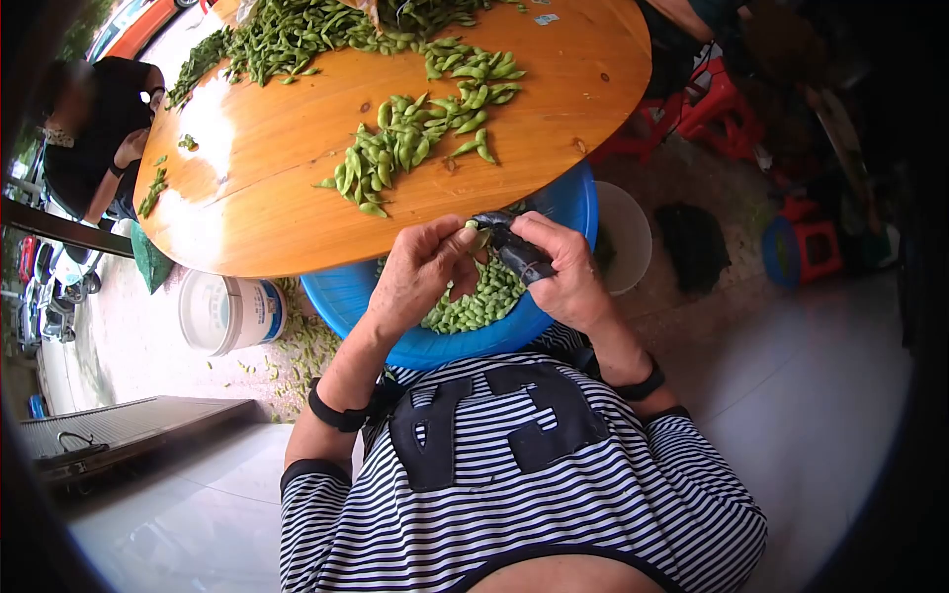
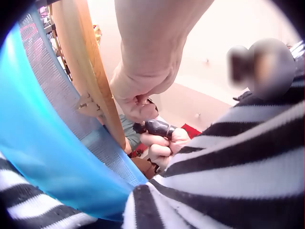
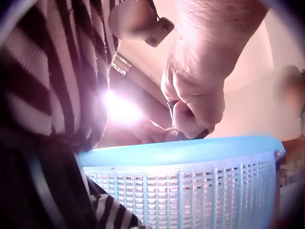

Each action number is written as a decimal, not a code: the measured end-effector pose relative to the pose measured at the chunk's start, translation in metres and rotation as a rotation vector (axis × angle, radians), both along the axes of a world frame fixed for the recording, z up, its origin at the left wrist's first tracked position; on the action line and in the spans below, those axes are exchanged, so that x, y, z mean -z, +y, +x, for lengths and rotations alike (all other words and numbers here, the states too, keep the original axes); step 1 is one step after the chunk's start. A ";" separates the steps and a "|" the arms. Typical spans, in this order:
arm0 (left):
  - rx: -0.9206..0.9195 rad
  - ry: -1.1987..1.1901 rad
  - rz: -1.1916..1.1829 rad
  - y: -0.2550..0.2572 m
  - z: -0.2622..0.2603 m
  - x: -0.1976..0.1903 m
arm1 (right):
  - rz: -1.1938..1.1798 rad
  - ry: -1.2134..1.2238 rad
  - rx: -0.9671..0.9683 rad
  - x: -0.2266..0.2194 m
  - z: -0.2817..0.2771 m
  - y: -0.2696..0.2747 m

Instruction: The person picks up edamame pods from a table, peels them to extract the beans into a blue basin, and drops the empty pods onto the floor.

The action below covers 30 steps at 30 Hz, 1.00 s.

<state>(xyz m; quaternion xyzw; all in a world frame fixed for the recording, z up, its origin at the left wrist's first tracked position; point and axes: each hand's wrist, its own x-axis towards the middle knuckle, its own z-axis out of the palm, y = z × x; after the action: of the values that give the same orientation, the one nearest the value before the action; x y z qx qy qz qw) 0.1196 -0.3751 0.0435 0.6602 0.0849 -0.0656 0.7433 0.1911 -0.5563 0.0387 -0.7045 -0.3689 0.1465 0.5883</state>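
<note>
Over the blue basket (image 1: 326, 301) both hands meet near the table's front edge. My left hand (image 1: 413, 275) pinches a green soybean pod (image 1: 472, 226) between thumb and fingers. In my right hand (image 1: 571, 272) is a black hand tool (image 1: 522, 255), its tip close to the pod; its exact kind cannot be made out. The left wrist view shows the right fingers curled round the same black tool (image 2: 159, 128). Shelled green beans (image 1: 484, 301) fill the basket bottom under the hands. In the right wrist view, the basket's rim (image 3: 190, 151) hides part of the fingers.
A wooden table (image 1: 287, 212) bears a loose group of pods (image 1: 405, 138) and a larger heap (image 1: 297, 40) behind. White buckets (image 1: 222, 311) flank the basket, and pods lie scattered on the floor. Another person (image 1: 104, 109) sits at the left; red stools (image 1: 727, 109) stand at the right.
</note>
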 end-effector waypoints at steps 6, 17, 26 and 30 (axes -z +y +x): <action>-0.073 0.006 -0.344 -0.007 0.003 0.006 | -0.144 -0.321 0.205 -0.016 -0.021 0.010; -0.223 0.043 -0.473 -0.018 0.002 0.007 | -0.150 -0.362 0.200 -0.012 -0.020 0.009; -0.323 0.027 -0.596 -0.023 0.003 0.014 | -0.116 -0.356 0.184 -0.012 -0.020 0.008; -0.153 -0.001 -0.521 -0.017 0.000 0.010 | -0.110 -0.279 0.197 -0.016 -0.007 -0.003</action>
<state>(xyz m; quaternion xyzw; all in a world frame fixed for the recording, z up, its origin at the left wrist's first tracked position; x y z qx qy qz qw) 0.1195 -0.3925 0.0332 0.4383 0.1147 -0.0286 0.8910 0.1841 -0.5589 0.0542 -0.7819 -0.3675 0.0088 0.5035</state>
